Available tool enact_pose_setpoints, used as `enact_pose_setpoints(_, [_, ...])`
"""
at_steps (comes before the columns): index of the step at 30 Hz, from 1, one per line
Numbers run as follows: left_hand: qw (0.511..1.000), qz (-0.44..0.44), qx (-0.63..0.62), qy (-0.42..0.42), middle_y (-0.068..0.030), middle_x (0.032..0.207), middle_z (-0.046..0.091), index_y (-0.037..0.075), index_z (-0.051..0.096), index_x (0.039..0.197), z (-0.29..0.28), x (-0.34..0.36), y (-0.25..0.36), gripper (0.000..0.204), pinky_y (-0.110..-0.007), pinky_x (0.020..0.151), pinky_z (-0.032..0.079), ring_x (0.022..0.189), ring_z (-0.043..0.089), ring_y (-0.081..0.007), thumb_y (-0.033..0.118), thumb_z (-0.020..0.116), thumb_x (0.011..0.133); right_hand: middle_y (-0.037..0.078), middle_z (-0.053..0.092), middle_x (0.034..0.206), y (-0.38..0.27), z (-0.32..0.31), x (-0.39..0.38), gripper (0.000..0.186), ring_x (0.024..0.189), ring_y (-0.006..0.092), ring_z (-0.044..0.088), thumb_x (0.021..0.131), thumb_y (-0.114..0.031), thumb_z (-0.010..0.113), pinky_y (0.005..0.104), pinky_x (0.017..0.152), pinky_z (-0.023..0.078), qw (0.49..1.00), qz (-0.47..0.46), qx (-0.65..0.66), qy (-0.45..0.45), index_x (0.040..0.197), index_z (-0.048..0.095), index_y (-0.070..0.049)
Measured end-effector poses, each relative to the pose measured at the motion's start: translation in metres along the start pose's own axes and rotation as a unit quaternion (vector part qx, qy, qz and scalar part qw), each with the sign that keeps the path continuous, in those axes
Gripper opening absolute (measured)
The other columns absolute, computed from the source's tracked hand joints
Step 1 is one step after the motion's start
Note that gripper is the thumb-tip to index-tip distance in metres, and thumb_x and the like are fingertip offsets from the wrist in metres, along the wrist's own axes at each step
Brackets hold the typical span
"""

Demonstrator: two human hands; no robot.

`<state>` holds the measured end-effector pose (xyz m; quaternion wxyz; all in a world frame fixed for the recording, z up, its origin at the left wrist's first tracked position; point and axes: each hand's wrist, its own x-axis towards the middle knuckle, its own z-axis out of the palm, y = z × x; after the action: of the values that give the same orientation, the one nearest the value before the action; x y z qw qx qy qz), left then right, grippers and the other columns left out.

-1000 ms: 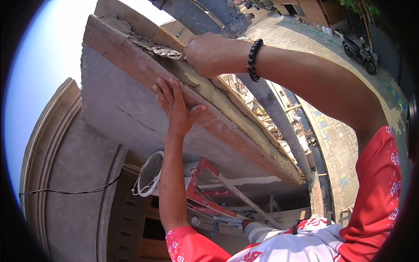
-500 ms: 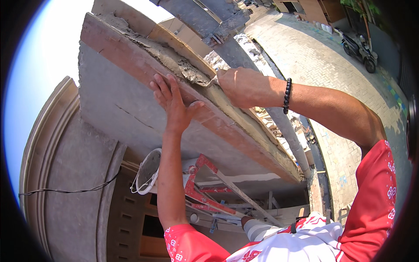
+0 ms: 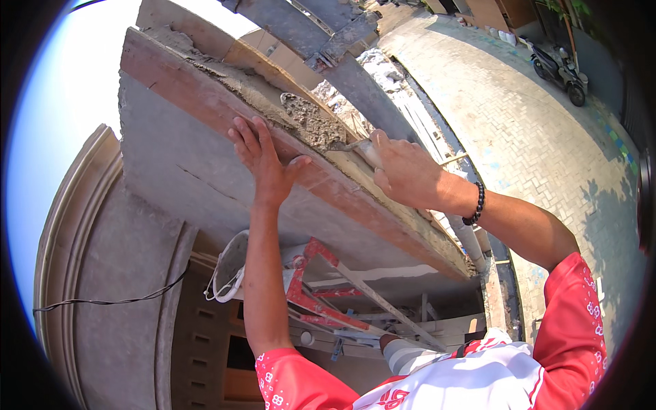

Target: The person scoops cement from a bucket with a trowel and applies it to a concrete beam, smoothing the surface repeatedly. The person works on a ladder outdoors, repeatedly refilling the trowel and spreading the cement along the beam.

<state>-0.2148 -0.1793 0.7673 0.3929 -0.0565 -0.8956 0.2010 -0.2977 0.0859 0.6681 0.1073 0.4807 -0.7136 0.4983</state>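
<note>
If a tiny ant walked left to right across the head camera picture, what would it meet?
Black cable, left hand, trowel, right hand, black beaded bracelet, parked motorbike.

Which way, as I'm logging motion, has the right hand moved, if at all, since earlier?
Yes: the right hand moved along the reddish board toward its lower-right end.

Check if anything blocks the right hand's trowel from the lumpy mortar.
Nothing visible: the trowel in the right hand meets the lumpy mortar. The left hand lies on the brown board, left of the trowel.
</note>
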Motion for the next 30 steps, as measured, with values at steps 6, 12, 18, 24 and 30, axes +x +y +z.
enact_pose_setpoints(6, [1.0,-0.013,0.003,-0.001,-0.0265,0.16,-0.009,0.005,0.003,0.156,0.004,0.005,0.006,0.123,-0.058,0.115,0.001,0.146,-0.01,-0.0484,0.049,0.081,0.071,0.03,0.062,0.076,0.007,0.017,0.042,0.037,0.078,0.0463,0.064,0.082,-0.005,0.056,0.052,0.071,0.051,0.996,-0.007,-0.065,-0.057,0.111,0.04,0.012])
enact_pose_setpoints(12, [1.0,-0.021,0.01,-0.01,-0.0264,0.159,-0.011,0.005,0.003,0.155,0.001,-0.001,0.002,0.123,-0.058,0.115,0.001,0.145,-0.01,-0.0491,0.049,0.08,0.071,0.034,0.061,0.08,0.018,0.025,0.005,0.043,0.082,0.047,0.064,0.084,-0.006,0.056,0.0522,0.072,0.051,0.987,0.044,-0.025,-0.153,0.116,0.037,0.016])
enact_pose_setpoints(18, [0.999,-0.031,0.012,-0.016,-0.027,0.159,-0.011,0.005,0.003,0.155,0.002,0.003,0.004,0.123,-0.058,0.115,0.001,0.145,-0.009,-0.0501,0.046,0.082,0.071,0.032,0.058,0.074,0.029,0.031,-0.078,0.037,0.075,0.0492,0.06,0.083,-0.006,0.054,0.0534,0.068,0.048,0.972,0.135,0.019,-0.193,0.109,0.037,0.013])
enact_pose_setpoints(24, [0.999,-0.038,0.019,-0.024,-0.0259,0.16,-0.01,0.006,0.003,0.156,0.0,-0.003,0.0,0.123,-0.057,0.116,0.001,0.146,-0.01,-0.0477,0.048,0.081,0.071,0.027,0.057,0.064,-0.001,0.002,-0.041,0.03,0.066,0.0492,0.059,0.08,-0.004,0.053,0.0547,0.064,0.047,0.999,0.029,0.005,-0.024,0.103,0.037,0.01])
enact_pose_setpoints(30, [0.999,-0.031,0.004,-0.002,-0.025,0.16,-0.008,0.006,0.005,0.156,0.0,0.002,0.007,0.122,-0.057,0.116,0.001,0.146,-0.01,-0.0468,0.048,0.081,0.07,0.031,0.062,0.073,-0.058,-0.035,0.082,0.033,0.077,0.0458,0.065,0.08,-0.005,0.055,0.0505,0.069,0.053,0.99,-0.097,-0.078,0.061,0.103,0.046,0.015])
